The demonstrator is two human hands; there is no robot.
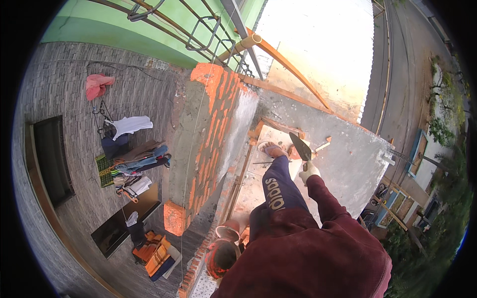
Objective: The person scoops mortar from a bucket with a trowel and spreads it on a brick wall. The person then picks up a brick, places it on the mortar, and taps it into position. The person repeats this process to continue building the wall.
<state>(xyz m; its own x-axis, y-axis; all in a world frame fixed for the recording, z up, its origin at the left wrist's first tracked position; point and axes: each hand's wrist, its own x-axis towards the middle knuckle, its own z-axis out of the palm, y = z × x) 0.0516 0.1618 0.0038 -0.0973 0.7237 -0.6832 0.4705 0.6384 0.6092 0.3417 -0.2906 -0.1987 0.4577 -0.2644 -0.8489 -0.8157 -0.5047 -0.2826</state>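
Note:
My right hand (pixel 309 172), in a pale glove, is closed around the handle of a pointing trowel (pixel 300 147). The trowel's dark blade points away from me, above a pale board by my sandalled foot (pixel 272 150). My left hand does not show; my maroon sweater covers that side. To my left stands a brick wall (pixel 213 144) with a bed of grey mortar (pixel 191 134) along its top. An orange brick (pixel 174 218) sits at the near end of the mortar, another (pixel 207 74) at the far end. A thin string (pixel 198 119) runs lengthwise over the wall.
Left of my legs is a reddish bucket (pixel 221 258) with grey contents. Steel rebar (pixel 203 32) and a bamboo pole (pixel 241 47) stick out beyond the wall. A concrete slab (pixel 348 154) ends in a drop to the street. Clothes (pixel 131 126) hang lower left.

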